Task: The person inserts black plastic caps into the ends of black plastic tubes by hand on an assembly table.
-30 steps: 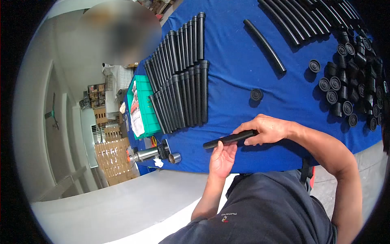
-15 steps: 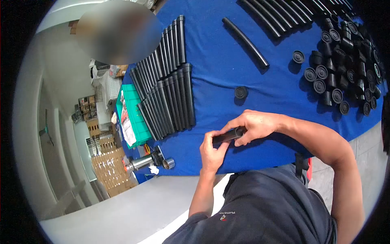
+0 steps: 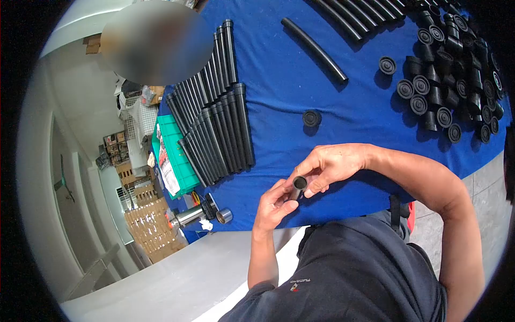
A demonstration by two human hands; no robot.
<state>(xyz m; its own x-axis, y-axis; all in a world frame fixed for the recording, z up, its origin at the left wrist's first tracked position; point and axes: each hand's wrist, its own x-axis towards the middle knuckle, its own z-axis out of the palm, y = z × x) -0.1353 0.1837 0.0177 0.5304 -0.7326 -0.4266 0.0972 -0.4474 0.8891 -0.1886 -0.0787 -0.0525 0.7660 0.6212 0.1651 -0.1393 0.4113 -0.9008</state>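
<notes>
Both hands grip one black plastic tube [image 3: 295, 192] near the table's front edge. Its open round end points up toward me. My left hand [image 3: 272, 206] wraps the tube from the left, thumb along the near side. From the other side, the fingers and thumb of my right hand [image 3: 333, 165] close around it just by the open end. The lower part of the tube is hidden behind my fingers. Beyond my hands, a single black round ribbed cap [image 3: 311, 118] lies on the blue cloth [image 3: 279, 145]. Another loose black tube [image 3: 315, 51] rests farther back.
Two rows of capped black tubes [image 3: 225, 134] lie at left, beside a green crate [image 3: 185, 169]. A metal cylindrical tool [image 3: 190, 216] sits at the left front corner. Many black caps [image 3: 444, 117] are heaped at right; more bare tubes [image 3: 351, 19] lie at the back.
The tube in my hands has turned from lying nearly level to standing with its open end up. Both hands have shifted slightly left, and my view has shifted a little.
</notes>
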